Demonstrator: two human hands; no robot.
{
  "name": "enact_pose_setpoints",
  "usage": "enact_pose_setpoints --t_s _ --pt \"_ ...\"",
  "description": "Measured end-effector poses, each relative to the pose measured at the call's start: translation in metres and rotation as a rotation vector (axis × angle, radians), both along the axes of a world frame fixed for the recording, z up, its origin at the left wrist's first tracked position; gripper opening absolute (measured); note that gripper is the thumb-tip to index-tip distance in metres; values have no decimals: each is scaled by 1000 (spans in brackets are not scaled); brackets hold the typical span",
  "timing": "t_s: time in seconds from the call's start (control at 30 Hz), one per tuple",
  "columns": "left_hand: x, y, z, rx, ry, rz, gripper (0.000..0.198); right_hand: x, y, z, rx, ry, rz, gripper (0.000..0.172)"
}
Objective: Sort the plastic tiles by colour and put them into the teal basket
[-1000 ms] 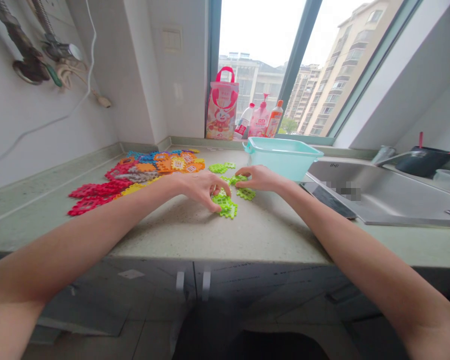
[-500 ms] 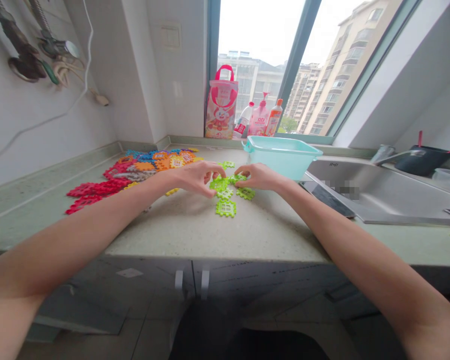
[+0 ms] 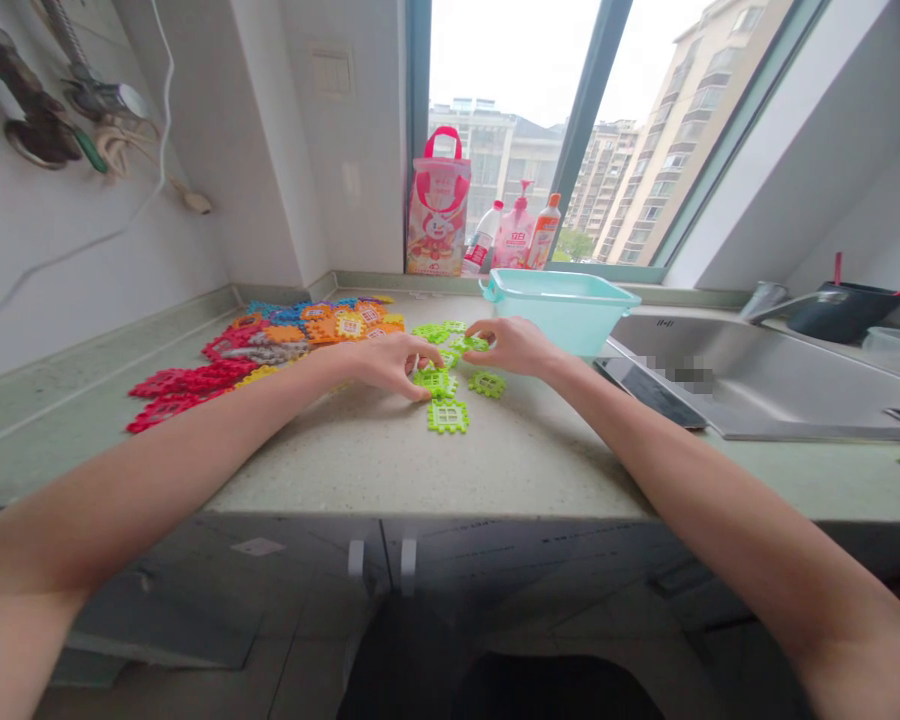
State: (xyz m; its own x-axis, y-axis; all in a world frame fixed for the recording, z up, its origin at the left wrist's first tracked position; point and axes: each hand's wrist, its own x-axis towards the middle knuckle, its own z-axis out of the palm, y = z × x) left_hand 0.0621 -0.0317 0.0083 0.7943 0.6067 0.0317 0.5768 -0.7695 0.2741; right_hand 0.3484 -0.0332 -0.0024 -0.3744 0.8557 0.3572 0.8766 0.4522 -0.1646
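Several lime-green interlocking plastic tiles lie on the speckled countertop (image 3: 450, 460). My left hand (image 3: 386, 362) is curled, its fingertips pinching a green tile (image 3: 433, 380) in the middle of the group. My right hand (image 3: 511, 345) is curled too, its fingers gripping another green tile (image 3: 471, 344) just behind. One loose green tile (image 3: 448, 415) lies nearest to me, another (image 3: 487, 384) sits to its right, and more green tiles (image 3: 435, 331) lie further back.
A heap of red, orange, blue, grey and yellow tiles (image 3: 270, 345) spreads over the left of the counter. A teal plastic tub (image 3: 562, 310) stands behind my right hand. A steel sink (image 3: 757, 380) lies to the right. A pink bag (image 3: 436, 205) and bottles (image 3: 517, 235) stand on the windowsill.
My left hand drew back from the nearest green tiles to the middle of the group. One tile now lies alone at the front. My right hand shifted slightly back.
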Motion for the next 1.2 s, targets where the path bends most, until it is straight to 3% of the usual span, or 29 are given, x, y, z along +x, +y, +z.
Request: enact_pose_setpoints --t_s 0.23,0.43,0.57,0.73,1.2 --pt "-9 10 11 -48 110 62 66 -27 -4 -9 167 207 58 46" --pt "-18 19 16 -81 157 92 70 -46 -5 -21 77 47 127 42" --pt "-30 29 17 -105 159 137 74 -41 -2 -23 44 29 171 36" --pt "-38 35 19 -82 178 174 80 -31 4 -24 -56 37 248 48" --pt "-33 36 11 -29 132 186 83 -16 9 -19 -45 27 139 44"
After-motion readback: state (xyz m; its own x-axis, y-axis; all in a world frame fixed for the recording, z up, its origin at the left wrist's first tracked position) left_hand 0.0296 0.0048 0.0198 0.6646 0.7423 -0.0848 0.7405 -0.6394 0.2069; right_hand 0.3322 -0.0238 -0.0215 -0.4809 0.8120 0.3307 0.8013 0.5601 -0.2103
